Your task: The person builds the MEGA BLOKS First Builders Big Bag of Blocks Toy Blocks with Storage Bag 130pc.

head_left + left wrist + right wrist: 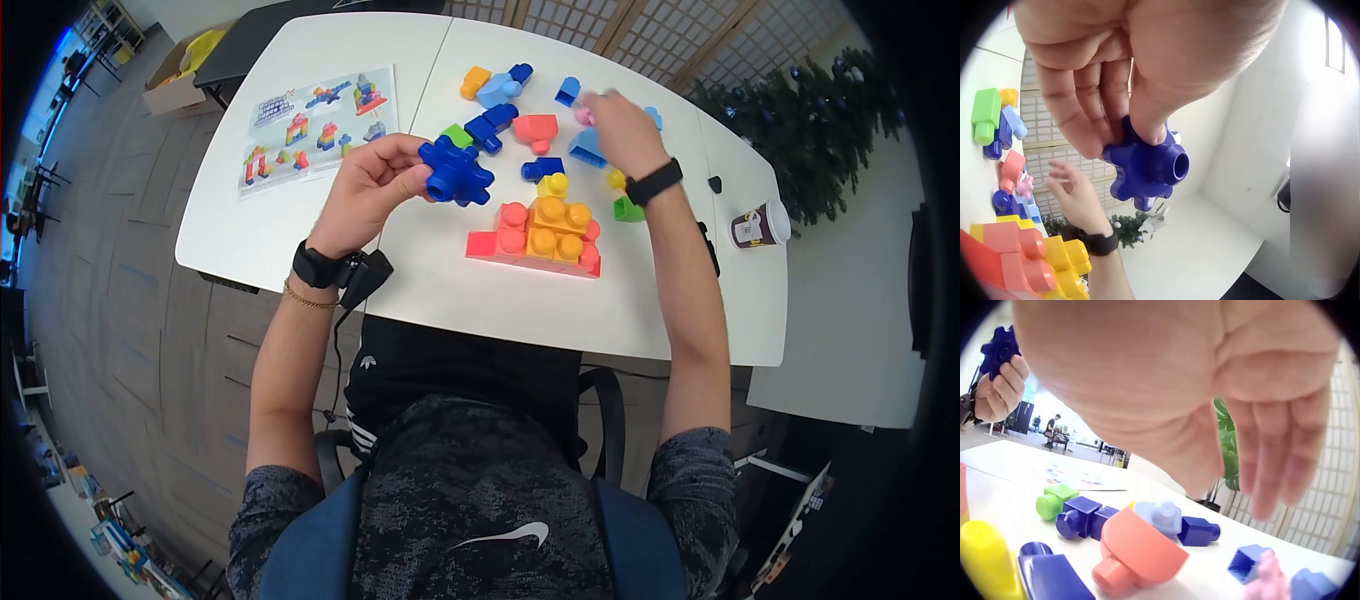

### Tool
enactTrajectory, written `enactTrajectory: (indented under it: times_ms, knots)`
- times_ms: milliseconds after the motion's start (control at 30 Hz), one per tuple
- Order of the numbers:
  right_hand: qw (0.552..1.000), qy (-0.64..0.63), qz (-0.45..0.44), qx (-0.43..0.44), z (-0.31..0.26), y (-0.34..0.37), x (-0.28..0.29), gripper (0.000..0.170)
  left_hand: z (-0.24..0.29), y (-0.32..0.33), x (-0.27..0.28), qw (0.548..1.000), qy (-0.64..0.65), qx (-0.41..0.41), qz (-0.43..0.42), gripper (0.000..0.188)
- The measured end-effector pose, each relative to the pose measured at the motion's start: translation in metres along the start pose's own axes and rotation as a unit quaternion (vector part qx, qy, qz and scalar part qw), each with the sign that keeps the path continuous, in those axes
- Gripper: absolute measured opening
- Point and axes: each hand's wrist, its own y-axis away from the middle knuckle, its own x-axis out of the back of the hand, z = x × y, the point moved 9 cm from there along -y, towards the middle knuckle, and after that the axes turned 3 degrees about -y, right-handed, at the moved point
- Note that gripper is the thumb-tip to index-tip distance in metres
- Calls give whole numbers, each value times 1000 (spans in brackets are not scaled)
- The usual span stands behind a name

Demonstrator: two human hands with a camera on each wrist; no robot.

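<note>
One blue gear is pinched by the left hand, upper centre in the head view, near centre in the left-wrist view. In the right-wrist view, the right hand is held straight-fingered above a pink figure, lower right.

Low in the middle of the frame we see a dark shirt with a mottled grey pattern, short sleeves and a white swoosh. Two broad blue straps run down it. Above, we find black trousers with white side stripes. Left of centre we note a black wristband, a boxy black device with a thin cable, and a gold-coloured bracelet; upper right, a plain black band.
</note>
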Motion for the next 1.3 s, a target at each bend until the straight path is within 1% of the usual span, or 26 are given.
enactTrajectory:
  times_ms: [67,100,133,167,200,267,300,333,400,433,500,533,600,633,667,700,733,767,800,833,867,933,967,1033,1100,1300]
  knots:
    - [993,-61,66,78,-32,-24,17,47,-3,-2,2,1000,-14,2,19,20]
    - [993,-60,68,76,-41,-39,12,47,-1,-3,-2,1000,-14,1,17,20]
    - [987,-77,71,120,-56,-54,2,48,12,-3,-8,988,-145,-48,27,19]
    - [979,-93,74,166,-69,-64,-2,50,26,-1,-15,956,-273,-97,38,18]
    - [978,-91,78,168,-71,-75,-5,50,35,1,-19,955,-275,-101,40,18]
    - [980,-42,15,193,-84,-90,-18,58,59,10,-38,882,-437,-174,23,21]
    - [982,-56,-23,179,-86,-99,-26,52,62,14,-40,871,-451,-191,27,25]
    - [981,-57,-24,184,-90,-105,-25,52,64,15,-38,871,-454,-188,31,25]
    - [975,-62,-60,206,-94,-111,-30,46,76,24,-43,819,-507,-265,41,25]
    - [974,-60,-62,210,-94,-112,-33,46,75,26,-41,820,-506,-264,45,25]
    - [977,-83,-46,189,-89,-112,-38,36,76,30,-40,804,-520,-284,49,25]
    - [977,-81,-46,190,-89,-111,-39,36,75,30,-39,804,-519,-285,51,25]
    - [978,-97,14,187,-82,-104,-32,35,74,31,-41,805,-508,-303,50,26]
    - [978,-95,12,186,-78,-97,-28,35,73,31,-42,806,-507,-303,51,26]
    - [972,-144,83,166,-70,-87,-5,34,73,31,-43,807,-503,-306,47,27]
    - [959,-189,151,147,-62,-75,18,34,72,32,-43,808,-500,-307,46,28]
    - [931,-302,156,131,-61,-56,32,33,73,32,-42,809,-499,-305,53,28]
    - [891,-411,156,115,-62,-32,49,32,76,32,-41,817,-489,-300,59,29]
    - [857,-496,101,94,-72,-8,61,31,76,34,-41,827,-477,-291,66,30]
    - [813,-577,45,65,-83,18,65,30,75,35,-41,830,-475,-282,71,30]
    - [803,-580,63,119,-93,38,75,28,77,33,-42,831,-467,-294,67,31]
    - [827,-502,149,207,-116,79,102,32,75,31,-46,833,-459,-303,58,31]
    - [827,-503,150,202,-120,89,105,32,76,30,-48,833,-453,-311,56,31]
    - [850,-418,203,247,-131,110,121,34,76,29,-55,834,-446,-322,49,31]
    - [854,-408,205,251,-131,117,123,34,77,31,-59,827,-449,-335,52,26]
    - [867,-378,209,250,-128,131,128,34,84,37,-66,810,-460,-361,53,27]
